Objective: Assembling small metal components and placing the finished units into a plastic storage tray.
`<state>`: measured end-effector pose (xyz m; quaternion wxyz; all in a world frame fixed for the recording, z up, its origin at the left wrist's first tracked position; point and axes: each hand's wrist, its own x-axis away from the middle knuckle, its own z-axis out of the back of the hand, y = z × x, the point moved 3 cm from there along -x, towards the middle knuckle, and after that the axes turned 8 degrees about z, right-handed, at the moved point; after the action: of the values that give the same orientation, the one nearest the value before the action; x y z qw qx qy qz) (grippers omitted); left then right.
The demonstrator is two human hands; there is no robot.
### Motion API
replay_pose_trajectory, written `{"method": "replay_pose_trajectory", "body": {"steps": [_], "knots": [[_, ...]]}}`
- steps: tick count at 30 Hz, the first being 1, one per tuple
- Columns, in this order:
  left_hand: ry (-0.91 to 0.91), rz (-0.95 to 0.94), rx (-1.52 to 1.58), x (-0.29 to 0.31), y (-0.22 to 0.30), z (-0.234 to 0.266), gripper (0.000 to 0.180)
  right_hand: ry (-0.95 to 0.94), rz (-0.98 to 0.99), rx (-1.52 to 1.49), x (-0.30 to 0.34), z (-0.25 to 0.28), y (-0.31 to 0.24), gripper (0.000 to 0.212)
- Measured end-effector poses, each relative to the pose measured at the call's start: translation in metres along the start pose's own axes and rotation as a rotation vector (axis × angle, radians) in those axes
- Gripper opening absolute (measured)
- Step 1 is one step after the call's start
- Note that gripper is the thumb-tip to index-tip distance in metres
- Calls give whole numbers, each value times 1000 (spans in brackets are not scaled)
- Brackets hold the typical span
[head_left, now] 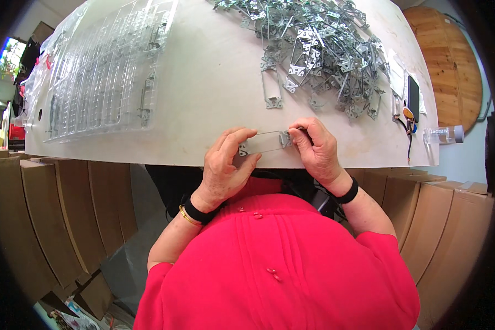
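Note:
Between my two hands, just over the table's front edge, is a metal bracket frame (pixel 265 142) with two thin parallel rods and a stamped plate at each end. My left hand (pixel 225 162) pinches its left end plate between thumb and fingers. At the other end my right hand (pixel 317 151) has thumb and index finger closed on the right plate. Past my hands a similar bracket frame (pixel 273 100) lies alone on the table. Behind it a large tangled pile of such metal brackets (pixel 335 55) spreads to the far right.
Clear plastic trays (pixel 104 77) with metal parts cover the left of the white table (pixel 209 71). At the right lie a black phone (pixel 413 99), a small cord and a clear bottle (pixel 440 135). Cardboard boxes (pixel 66 209) stand below the table on both sides.

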<state>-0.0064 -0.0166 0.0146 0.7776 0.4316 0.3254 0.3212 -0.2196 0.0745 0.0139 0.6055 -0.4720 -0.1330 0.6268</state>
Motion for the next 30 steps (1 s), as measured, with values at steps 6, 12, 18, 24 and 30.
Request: {"method": "replay_pose_trajectory", "body": {"steps": [6,12,18,24,30], "knots": [[-24,42,7,2,-1,0,50,14,-10,14,-1,0,-3,8],[-3,12,-11,0,0,0,50,25,24,41,-5,0,-6,10],[10,-30,-11,-1,-1,0,49,14,-13,32,-5,2,-7,8],[5,0,-16,0,0,-1,49,26,-29,18,-3,1,-3,9],[-2,4,-11,0,0,0,49,20,-44,10,-4,2,-4,8]]}}
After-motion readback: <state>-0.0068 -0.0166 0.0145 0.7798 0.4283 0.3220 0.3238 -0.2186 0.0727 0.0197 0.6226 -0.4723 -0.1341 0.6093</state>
